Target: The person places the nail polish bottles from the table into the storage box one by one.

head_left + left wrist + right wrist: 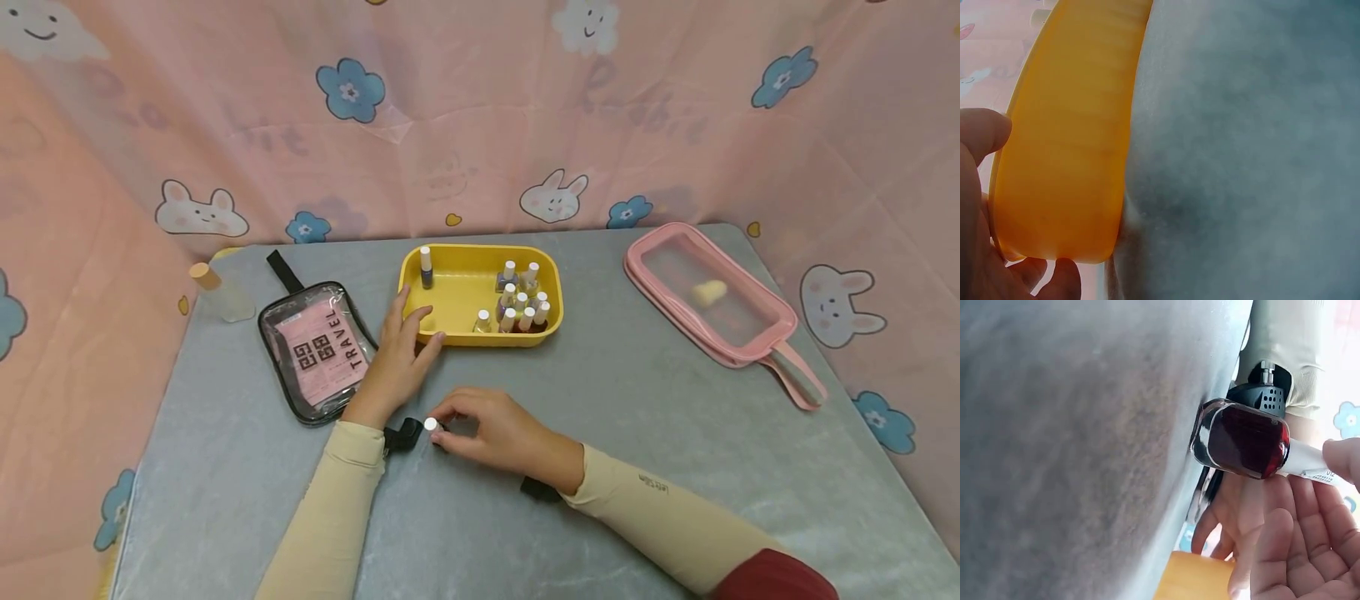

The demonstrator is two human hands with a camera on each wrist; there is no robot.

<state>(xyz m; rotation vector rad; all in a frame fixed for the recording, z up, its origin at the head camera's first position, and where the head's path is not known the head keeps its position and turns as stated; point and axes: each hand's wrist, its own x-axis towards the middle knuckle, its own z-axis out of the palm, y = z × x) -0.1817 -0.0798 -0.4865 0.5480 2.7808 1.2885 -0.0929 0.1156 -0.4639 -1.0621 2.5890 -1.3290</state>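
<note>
My right hand [504, 427] pinches the white cap of a nail polish bottle [1244, 440] between thumb and fingers. The dark red bottle is upright, its base at the grey tabletop, near my left wrist. The left hand [396, 358] grips the front left corner of a yellow tray [453, 302], thumb at the rim and other fingertips against the end wall. Several white-capped nail polish bottles [521, 302] are grouped at the tray's right end. One dark nail polish bottle [426, 268] stands alone in its back left corner.
Left of the tray lies a clear black-edged travel pouch [318, 352] with pink contents. A frosted bottle with a tan cap [227, 293] is at the far left edge. On the right lies a pink clear-windowed case [712, 292] with a strap. Behind the table hangs a pink patterned curtain [465, 125].
</note>
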